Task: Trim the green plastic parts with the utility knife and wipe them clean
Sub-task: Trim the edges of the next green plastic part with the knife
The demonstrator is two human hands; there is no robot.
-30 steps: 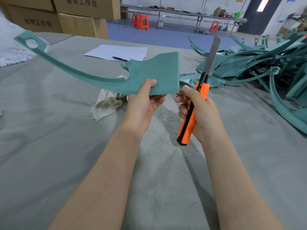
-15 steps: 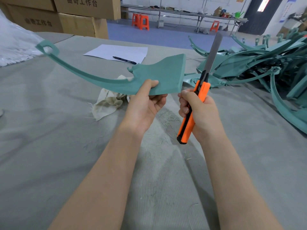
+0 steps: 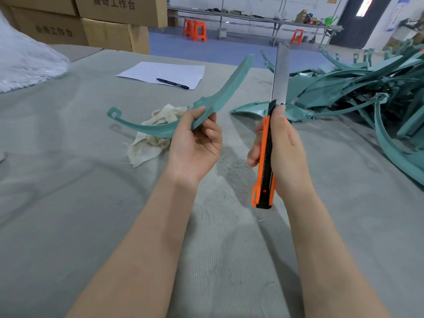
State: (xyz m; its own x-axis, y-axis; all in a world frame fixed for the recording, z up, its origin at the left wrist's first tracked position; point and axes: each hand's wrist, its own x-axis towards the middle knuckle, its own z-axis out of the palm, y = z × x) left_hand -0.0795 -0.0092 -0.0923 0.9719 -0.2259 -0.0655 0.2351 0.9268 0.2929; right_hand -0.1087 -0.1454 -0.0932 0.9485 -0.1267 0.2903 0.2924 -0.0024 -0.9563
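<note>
Nearest me, the grey ribbed table cover [image 3: 91, 214] carries fine wisps that look like trimmings. Above it the left hand [image 3: 195, 145] pinches the green plastic part [image 3: 229, 88], thumb on top and fingers beneath, holding it in the air edge-on. The right hand [image 3: 284, 154] is wrapped round the orange utility knife [image 3: 263, 157], whose long steel blade points upward, just beside the part but not touching it. The part looks light and thin, a matte moulded sickle with a hooked tip. I judge that its slim tail would flex, so the broad section is the place to hold it. Behind lie a crumpled cream rag [image 3: 146, 148], then paper [image 3: 165, 72] and a pen [image 3: 173, 83]. A tangled pile of green parts [image 3: 367, 88] sits off to the right.
</note>
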